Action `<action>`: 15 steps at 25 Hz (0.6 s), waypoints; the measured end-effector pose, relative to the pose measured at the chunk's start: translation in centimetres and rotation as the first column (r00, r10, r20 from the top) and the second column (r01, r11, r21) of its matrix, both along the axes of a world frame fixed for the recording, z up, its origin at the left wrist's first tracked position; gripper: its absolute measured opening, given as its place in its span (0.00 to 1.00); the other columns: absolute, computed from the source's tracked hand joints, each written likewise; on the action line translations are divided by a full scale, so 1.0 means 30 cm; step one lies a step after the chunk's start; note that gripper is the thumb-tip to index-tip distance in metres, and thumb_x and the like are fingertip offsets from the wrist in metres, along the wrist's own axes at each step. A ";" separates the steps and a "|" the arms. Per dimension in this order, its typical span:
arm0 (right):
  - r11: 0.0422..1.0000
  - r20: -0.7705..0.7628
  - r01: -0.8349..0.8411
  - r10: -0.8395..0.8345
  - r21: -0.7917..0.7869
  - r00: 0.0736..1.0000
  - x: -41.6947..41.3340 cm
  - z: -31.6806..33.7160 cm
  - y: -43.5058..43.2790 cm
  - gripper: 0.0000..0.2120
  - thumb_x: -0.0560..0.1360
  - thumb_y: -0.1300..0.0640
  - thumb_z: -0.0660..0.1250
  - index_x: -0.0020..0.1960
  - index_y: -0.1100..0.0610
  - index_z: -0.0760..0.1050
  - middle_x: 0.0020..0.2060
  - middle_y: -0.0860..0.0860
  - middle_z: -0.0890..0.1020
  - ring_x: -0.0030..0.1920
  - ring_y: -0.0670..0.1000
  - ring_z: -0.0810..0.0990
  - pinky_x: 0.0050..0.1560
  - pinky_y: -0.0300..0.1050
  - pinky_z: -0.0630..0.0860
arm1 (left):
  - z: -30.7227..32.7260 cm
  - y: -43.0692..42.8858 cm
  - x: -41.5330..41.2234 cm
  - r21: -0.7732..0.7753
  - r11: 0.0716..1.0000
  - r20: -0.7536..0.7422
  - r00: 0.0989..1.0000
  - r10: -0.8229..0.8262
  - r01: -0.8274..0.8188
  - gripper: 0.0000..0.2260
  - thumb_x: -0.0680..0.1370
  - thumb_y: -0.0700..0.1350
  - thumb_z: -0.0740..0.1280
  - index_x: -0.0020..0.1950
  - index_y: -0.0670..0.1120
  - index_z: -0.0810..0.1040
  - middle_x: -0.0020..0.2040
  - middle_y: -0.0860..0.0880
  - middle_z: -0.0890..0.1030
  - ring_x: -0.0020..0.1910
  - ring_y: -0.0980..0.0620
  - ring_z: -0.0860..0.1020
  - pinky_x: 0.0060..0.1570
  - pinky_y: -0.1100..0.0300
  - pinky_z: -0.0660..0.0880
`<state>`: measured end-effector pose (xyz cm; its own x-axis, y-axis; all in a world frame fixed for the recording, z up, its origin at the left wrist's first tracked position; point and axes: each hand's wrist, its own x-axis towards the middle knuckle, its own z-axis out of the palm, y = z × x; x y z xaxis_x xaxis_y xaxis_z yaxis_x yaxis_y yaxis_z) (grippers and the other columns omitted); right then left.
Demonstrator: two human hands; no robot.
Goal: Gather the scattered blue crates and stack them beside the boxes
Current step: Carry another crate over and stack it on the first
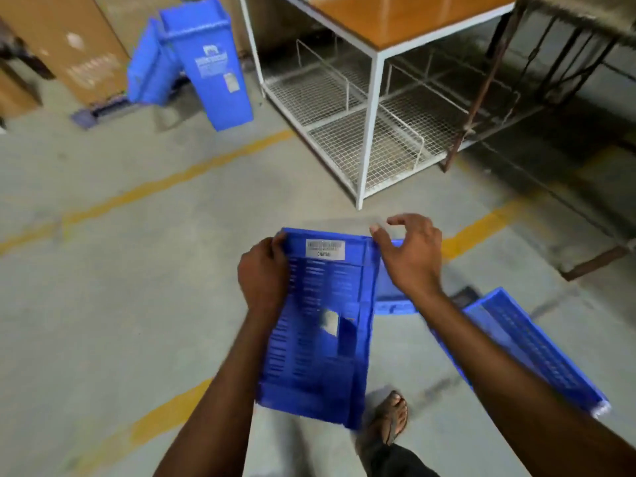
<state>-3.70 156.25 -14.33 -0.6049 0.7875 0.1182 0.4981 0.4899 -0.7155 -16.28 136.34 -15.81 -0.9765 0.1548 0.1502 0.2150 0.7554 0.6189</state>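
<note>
A blue slotted crate [320,325] with a grey label hangs in front of me, its base turned up. My left hand [263,273] grips its left rim. My right hand [409,259] rests at its right top corner, thumb on the edge and fingers raised and loosely curled. A second blue crate [530,346] lies tilted on the floor under my right forearm. A bit of blue plastic [390,297] shows between them. Far back left, two blue crates [210,63] stand on end, leaning beside brown cardboard boxes [69,43].
A white metal-framed table [371,108] with an orange top and wire mesh shelves stands ahead. A dark rusty frame [585,263] is at the right. Yellow lines cross the grey concrete floor [120,270]. My sandalled foot [389,421] is below the held crate.
</note>
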 end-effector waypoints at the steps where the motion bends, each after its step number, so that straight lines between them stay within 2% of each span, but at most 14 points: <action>1: 0.972 -0.060 -0.005 -0.010 -0.236 0.998 0.015 -0.014 -0.123 0.23 0.73 0.32 0.68 0.56 0.49 0.76 0.57 0.49 0.79 0.57 0.51 0.77 0.61 0.50 0.73 | 0.008 -0.121 0.002 0.045 0.996 -0.004 0.997 0.079 -0.079 0.23 0.84 0.57 0.58 0.44 0.43 0.82 0.41 0.37 0.84 0.43 0.35 0.81 0.38 0.52 0.70; 2: 0.865 -0.095 -0.069 0.025 -0.496 0.995 0.024 -0.014 -0.283 0.26 0.71 0.30 0.68 0.56 0.50 0.76 0.55 0.50 0.81 0.52 0.49 0.80 0.58 0.50 0.76 | 0.021 -0.262 0.009 0.097 0.981 0.015 0.986 0.168 -0.169 0.23 0.83 0.59 0.59 0.45 0.43 0.83 0.42 0.37 0.84 0.44 0.36 0.81 0.39 0.52 0.72; 3: 0.720 -0.122 -0.165 0.112 -0.674 0.986 0.018 -0.023 -0.436 0.24 0.72 0.29 0.67 0.53 0.49 0.77 0.50 0.50 0.83 0.46 0.48 0.82 0.50 0.49 0.78 | 0.039 -0.398 0.018 0.135 0.957 0.046 0.967 0.252 -0.256 0.21 0.82 0.59 0.60 0.47 0.45 0.84 0.44 0.38 0.85 0.46 0.37 0.82 0.41 0.53 0.72; 4: 0.588 -0.173 -0.273 0.222 -0.762 0.960 0.007 -0.017 -0.582 0.20 0.74 0.32 0.66 0.50 0.49 0.78 0.46 0.50 0.84 0.40 0.48 0.82 0.42 0.47 0.78 | 0.061 -0.532 0.030 0.161 0.925 0.086 0.938 0.335 -0.345 0.20 0.82 0.59 0.62 0.50 0.46 0.85 0.46 0.40 0.85 0.48 0.38 0.82 0.43 0.54 0.71; 6: 0.451 -0.302 -0.466 0.389 -0.761 0.870 -0.038 0.015 -0.842 0.09 0.81 0.46 0.66 0.49 0.50 0.77 0.44 0.54 0.84 0.33 0.48 0.81 0.33 0.45 0.76 | 0.096 -0.819 0.075 0.200 0.855 0.132 0.877 0.461 -0.479 0.20 0.82 0.59 0.63 0.56 0.44 0.84 0.50 0.41 0.85 0.52 0.40 0.81 0.45 0.56 0.69; 9: 0.320 -0.363 -0.658 0.633 -0.681 0.684 -0.143 0.118 -1.166 0.04 0.83 0.57 0.64 0.50 0.56 0.75 0.46 0.59 0.83 0.31 0.48 0.81 0.30 0.44 0.76 | 0.163 -1.262 0.169 0.187 0.820 0.105 0.841 0.530 -0.540 0.20 0.82 0.58 0.63 0.63 0.44 0.80 0.53 0.41 0.85 0.55 0.39 0.81 0.48 0.53 0.72; 11: 0.173 -0.368 -0.753 0.789 -0.635 0.492 -0.204 0.184 -1.347 0.03 0.80 0.62 0.68 0.53 0.61 0.76 0.48 0.62 0.83 0.35 0.51 0.83 0.36 0.49 0.81 | 0.228 -1.495 0.237 0.146 0.892 -0.030 0.899 0.437 -0.429 0.22 0.81 0.58 0.66 0.71 0.48 0.72 0.65 0.44 0.80 0.64 0.42 0.78 0.58 0.50 0.73; 12: 0.080 -0.359 -0.791 0.860 -0.607 0.362 -0.229 0.214 -1.463 0.08 0.76 0.66 0.72 0.54 0.64 0.77 0.48 0.63 0.84 0.39 0.54 0.85 0.42 0.54 0.82 | 0.268 -1.601 0.277 0.042 0.948 -0.142 0.938 0.317 -0.315 0.27 0.80 0.59 0.68 0.75 0.50 0.68 0.73 0.46 0.73 0.71 0.45 0.72 0.65 0.51 0.69; 13: -0.005 -0.328 -0.821 0.918 -0.571 0.223 -0.241 0.251 -1.575 0.13 0.72 0.68 0.75 0.55 0.66 0.77 0.48 0.63 0.84 0.43 0.58 0.85 0.47 0.59 0.81 | 0.306 -1.684 0.310 -0.137 0.972 -0.228 0.961 0.156 -0.191 0.31 0.79 0.61 0.68 0.79 0.51 0.64 0.78 0.49 0.67 0.77 0.47 0.64 0.70 0.51 0.64; 15: -0.086 -0.175 -0.879 0.985 -0.470 -0.003 -0.246 0.313 -1.802 0.20 0.65 0.65 0.79 0.53 0.69 0.76 0.45 0.65 0.85 0.45 0.66 0.85 0.46 0.63 0.81 | 0.380 -1.830 0.366 -0.459 0.888 -0.241 0.966 -0.094 -0.028 0.36 0.76 0.70 0.60 0.80 0.55 0.61 0.80 0.55 0.61 0.80 0.48 0.56 0.72 0.48 0.59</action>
